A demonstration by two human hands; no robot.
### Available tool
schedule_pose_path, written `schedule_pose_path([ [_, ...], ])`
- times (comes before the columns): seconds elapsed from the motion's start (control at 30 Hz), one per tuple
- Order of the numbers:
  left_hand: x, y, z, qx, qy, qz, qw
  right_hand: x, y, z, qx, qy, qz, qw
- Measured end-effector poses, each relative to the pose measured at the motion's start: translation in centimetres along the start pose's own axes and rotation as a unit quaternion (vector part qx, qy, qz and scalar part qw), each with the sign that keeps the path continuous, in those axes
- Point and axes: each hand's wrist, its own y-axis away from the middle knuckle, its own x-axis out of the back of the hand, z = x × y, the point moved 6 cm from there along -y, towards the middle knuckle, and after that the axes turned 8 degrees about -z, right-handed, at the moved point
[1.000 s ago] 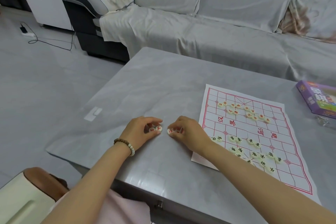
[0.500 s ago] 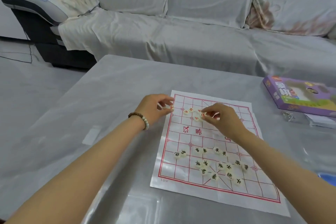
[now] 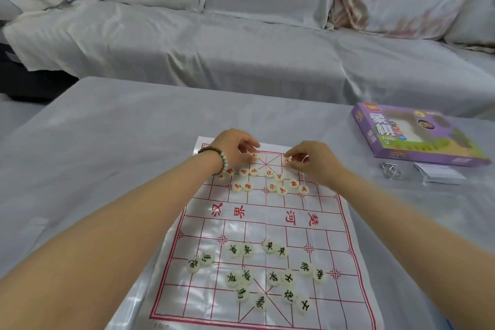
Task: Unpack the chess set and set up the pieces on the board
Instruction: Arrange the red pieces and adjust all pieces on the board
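**Grey table (image 3: 120,142), paper board (image 3: 267,218) laid flat**

Black-marked pieces (image 3: 273,278) are scattered over the near half, red-marked pieces (image 3: 278,177) over the far. At the far edge, one is pinched in the left hand (image 3: 233,149), another in the right hand (image 3: 312,162).

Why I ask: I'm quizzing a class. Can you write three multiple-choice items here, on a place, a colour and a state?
1. Where is the purple box? A on the table, right of the board; B on the board; C left of the board.
2. Characters on the near pieces are? A red; B dark; C gold.
3. The right hand is? A lying flat; B gripping the box; C pinching a red piece.
Key: A, it lies beside the board; B, their strokes are dark; C, it grips a piece at the board's far row.
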Motion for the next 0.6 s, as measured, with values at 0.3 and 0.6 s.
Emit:
schedule_pose_path([
  [0.3, -0.7, 0.7, 0.2, 0.005, -0.007, 0.0, 1.0, -1.1, 0.3, 0.8, -0.014, -0.053, -0.013, 0.998],
  [0.6, -2.8, 12.8, 3.0, -0.039, -0.051, 0.033, 0.997, -0.9, 10.6, -0.5, 0.021, -0.089, 0.045, 0.995],
])
